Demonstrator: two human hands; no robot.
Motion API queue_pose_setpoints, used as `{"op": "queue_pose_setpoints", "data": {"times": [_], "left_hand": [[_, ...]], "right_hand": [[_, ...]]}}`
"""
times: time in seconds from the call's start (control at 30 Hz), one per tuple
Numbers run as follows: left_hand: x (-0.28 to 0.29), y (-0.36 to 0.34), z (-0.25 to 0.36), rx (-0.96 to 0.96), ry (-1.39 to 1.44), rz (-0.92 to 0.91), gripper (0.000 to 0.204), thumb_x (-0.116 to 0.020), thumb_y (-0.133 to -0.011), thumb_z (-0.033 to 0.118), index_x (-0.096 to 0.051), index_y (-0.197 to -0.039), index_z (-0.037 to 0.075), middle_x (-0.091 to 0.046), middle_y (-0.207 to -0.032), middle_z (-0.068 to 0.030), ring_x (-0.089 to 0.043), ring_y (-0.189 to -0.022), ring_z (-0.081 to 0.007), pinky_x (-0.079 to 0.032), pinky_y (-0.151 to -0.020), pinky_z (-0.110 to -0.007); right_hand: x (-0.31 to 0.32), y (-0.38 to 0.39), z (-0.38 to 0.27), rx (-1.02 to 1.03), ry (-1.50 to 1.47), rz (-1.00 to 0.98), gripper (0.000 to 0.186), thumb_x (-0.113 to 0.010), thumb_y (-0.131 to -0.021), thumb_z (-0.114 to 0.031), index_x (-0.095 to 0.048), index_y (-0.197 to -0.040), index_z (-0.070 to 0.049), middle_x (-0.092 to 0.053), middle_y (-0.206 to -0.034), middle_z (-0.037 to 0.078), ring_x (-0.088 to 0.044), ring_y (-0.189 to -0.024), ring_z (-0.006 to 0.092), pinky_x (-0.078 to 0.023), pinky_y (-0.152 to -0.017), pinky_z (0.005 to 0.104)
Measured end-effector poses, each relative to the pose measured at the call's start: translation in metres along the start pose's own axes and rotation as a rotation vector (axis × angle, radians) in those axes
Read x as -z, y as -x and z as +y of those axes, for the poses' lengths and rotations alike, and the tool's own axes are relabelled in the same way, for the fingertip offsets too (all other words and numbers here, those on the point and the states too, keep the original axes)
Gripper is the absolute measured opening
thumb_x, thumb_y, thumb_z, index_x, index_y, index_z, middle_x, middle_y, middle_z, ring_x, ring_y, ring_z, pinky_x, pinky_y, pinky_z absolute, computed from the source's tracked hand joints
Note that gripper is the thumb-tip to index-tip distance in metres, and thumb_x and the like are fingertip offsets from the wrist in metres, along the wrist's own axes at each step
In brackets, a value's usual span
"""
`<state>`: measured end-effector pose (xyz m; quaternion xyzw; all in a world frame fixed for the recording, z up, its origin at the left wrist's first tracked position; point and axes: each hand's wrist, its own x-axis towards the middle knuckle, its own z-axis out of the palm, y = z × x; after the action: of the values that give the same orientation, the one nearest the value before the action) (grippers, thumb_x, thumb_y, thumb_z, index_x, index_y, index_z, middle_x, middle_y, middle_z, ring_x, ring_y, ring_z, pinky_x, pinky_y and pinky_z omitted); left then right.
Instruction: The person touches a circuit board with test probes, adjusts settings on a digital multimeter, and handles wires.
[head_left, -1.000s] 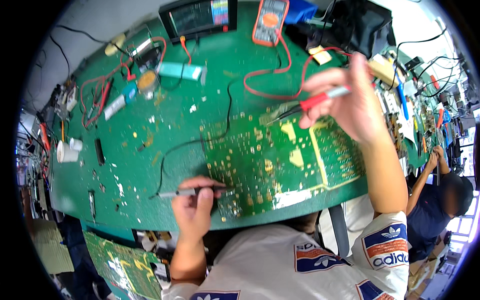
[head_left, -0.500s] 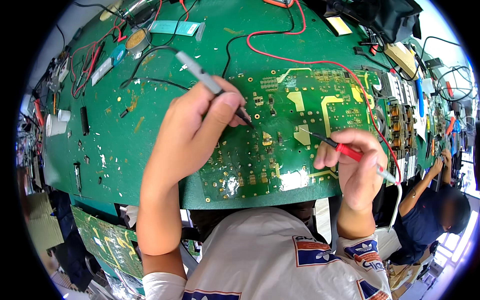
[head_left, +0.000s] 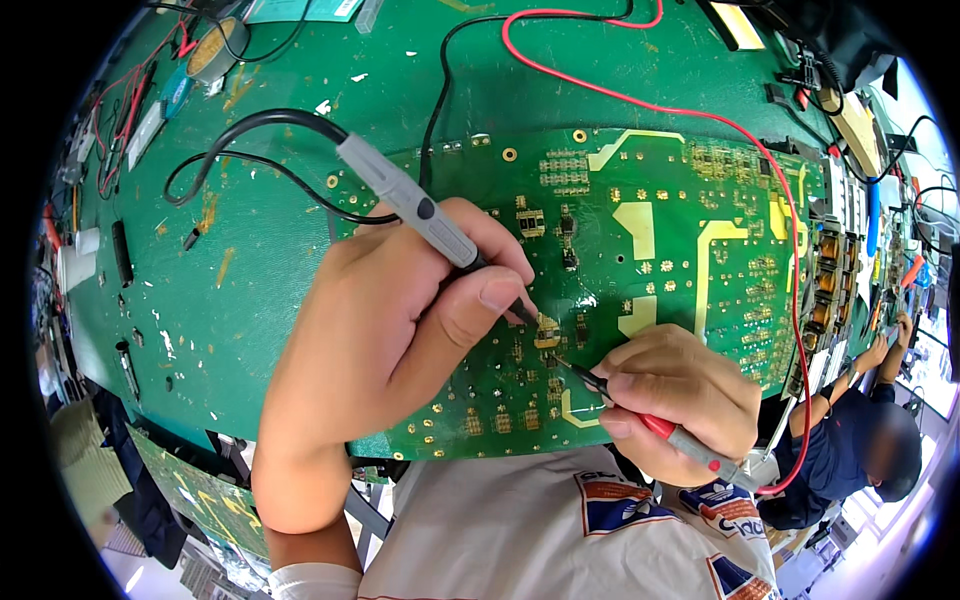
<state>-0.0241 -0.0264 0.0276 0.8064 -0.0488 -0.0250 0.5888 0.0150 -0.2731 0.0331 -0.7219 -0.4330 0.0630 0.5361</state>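
A large green circuit board (head_left: 640, 350) lies on the green tabletop in front of me, with gold pads and rows of small parts. My left hand (head_left: 400, 320) is closed around a grey and black test probe (head_left: 410, 200), its black tip slanting down to a small gold-coloured component (head_left: 547, 332). Pinched in my right hand (head_left: 690, 395) is a red and black test probe (head_left: 655, 425). The needle of that probe points at the board just below the same component. Whether either tip actually touches metal, I cannot tell.
A black cable (head_left: 440, 90) and a red cable (head_left: 640, 100) loop across the table behind the board. A round tin (head_left: 215, 52) stands at the far left. Electronic modules (head_left: 828, 270) line the right side, where another person (head_left: 850, 440) works. A second board (head_left: 195, 480) sits low at left.
Both probes have come together near the gold-coloured component. My right hand moved down and left, turning its probe; the left probe tip moved down and right. The view has shifted closer to the board.
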Motion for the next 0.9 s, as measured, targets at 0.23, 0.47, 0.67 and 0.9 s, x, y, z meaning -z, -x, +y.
{"op": "queue_pose_setpoints", "data": {"times": [0.23,0.47,0.67,0.9], "left_hand": [[-0.006,-0.001,0.002,0.055,0.022,0.065,0.038,-0.056,-0.102,0.037,-0.064,-0.093,0.0,-0.073,-0.081,-0.0093,-0.063,-0.072,-0.0165,-0.046,-0.07,-0.029],[-0.008,-0.002,0.0,0.011,-0.037,0.121,0.043,-0.056,-0.101,0.044,-0.063,-0.09,0.003,-0.073,-0.078,-0.0069,-0.055,-0.067,-0.0139,-0.042,-0.071,-0.031],[-0.008,-0.002,0.0,0.028,-0.056,0.113,0.046,-0.055,-0.101,0.046,-0.064,-0.089,0.003,-0.074,-0.077,-0.0068,-0.055,-0.066,-0.0139,-0.04,-0.073,-0.032],[-0.008,-0.002,-0.001,0.006,-0.081,0.124,0.045,-0.056,-0.1,0.047,-0.064,-0.089,0.004,-0.074,-0.076,-0.0064,-0.055,-0.065,-0.014,-0.04,-0.074,-0.033]], "right_hand": [[-0.004,0.001,0.005,0.022,-0.017,0.022,0.026,-0.075,-0.069,0.011,-0.069,-0.094,0.009,-0.067,-0.081,0.014,-0.071,-0.072,0.0307,-0.058,-0.063,0.0372],[-0.008,-0.001,0.005,0.046,0.009,0.061,0.026,-0.071,-0.063,0.013,-0.069,-0.088,0.009,-0.067,-0.077,0.015,-0.07,-0.067,0.03,-0.057,-0.06,0.0359],[-0.011,0.0,0.006,0.051,0.035,0.082,0.025,-0.073,-0.062,0.014,-0.068,-0.086,0.009,-0.066,-0.074,0.015,-0.07,-0.065,0.029,-0.057,-0.058,0.0345],[-0.014,-0.002,0.006,0.046,0.05,0.112,0.023,-0.073,-0.062,0.014,-0.068,-0.085,0.009,-0.065,-0.071,0.015,-0.069,-0.063,0.0282,-0.056,-0.056,0.0336]]}}
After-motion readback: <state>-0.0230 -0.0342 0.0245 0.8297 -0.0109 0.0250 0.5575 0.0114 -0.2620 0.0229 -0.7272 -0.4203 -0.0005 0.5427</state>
